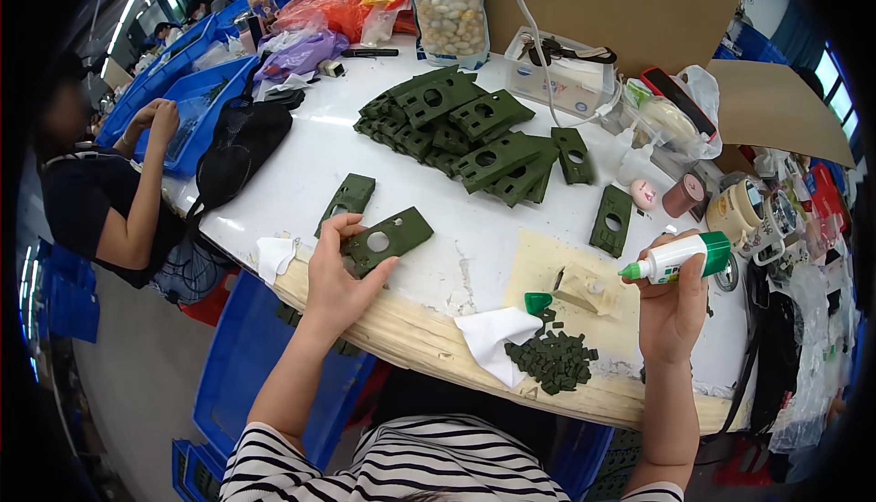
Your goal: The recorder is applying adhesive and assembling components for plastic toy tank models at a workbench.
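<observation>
Right hand [671,315] gripping a squeeze bottle [671,263], left hand [330,285] grasping a dark green panel [407,230]

Head view: the person's left thumb and fingers close around the left end of the panel, which has a round hole and sits near the front edge of a white table [429,274]. A second green panel [350,195] lies just beyond it. At right, the fingers wrap the white and green bottle, held nearly level above the table, green nozzle toward the left. Between the hands, near the edge, are a white cloth [495,338], a small green cap [537,302] and a heap of tiny green pieces [553,363]. Farther back rises a pile of similar panels [447,128]. Beyond the table's left side sits another person [100,205], both hands raised over a blue tray [187,141].
</observation>
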Motion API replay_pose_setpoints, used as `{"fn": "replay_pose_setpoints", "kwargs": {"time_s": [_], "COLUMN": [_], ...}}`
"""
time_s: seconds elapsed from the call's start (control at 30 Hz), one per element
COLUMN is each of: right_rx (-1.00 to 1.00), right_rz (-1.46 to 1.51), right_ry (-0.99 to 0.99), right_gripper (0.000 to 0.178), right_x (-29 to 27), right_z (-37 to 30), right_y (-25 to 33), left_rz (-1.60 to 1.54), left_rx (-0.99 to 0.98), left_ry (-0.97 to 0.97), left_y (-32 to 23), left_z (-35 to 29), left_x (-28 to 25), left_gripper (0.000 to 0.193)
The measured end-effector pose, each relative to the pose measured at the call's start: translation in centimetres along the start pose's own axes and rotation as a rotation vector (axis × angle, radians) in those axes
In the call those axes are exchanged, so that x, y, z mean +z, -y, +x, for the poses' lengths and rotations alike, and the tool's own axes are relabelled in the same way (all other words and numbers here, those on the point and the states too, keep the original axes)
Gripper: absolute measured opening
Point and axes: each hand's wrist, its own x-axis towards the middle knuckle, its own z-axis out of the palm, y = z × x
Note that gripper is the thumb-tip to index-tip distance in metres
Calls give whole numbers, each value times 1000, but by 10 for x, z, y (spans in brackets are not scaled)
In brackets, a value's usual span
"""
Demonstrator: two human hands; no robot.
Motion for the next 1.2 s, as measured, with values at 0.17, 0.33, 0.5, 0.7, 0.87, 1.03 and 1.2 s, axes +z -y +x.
{"fn": "replay_pose_setpoints", "kwargs": {"time_s": [0.17,0.33,0.5,0.7,0.87,1.03,1.2], "right_rx": [-13,-34,-53,-82,-97,-84,-92], "right_rz": [43,20,-17,-38,-79,-83,-107], "right_ry": [29,14,33,7,34,38,22], "right_gripper": [29,28,28,27,26,24,26], "right_x": [0,-1,-2,-9,-14,-16,-18], "right_z": [1,1,3,8,12,13,13], "right_y": [-1,2,5,3,7,4,2], "left_rz": [492,518,260,386,324,224,92], "left_rx": [132,346,383,197,135,272,771], "left_ry": [-115,-215,81,385,403,291,85], "left_y": [8,-17,-58,-66,-56,-53,-83], "left_z": [11,33,75,122,120,109,100], "left_x": [-7,-4,29,56,57,46,37], "left_gripper": [52,50,37,41,39,39,50]}}
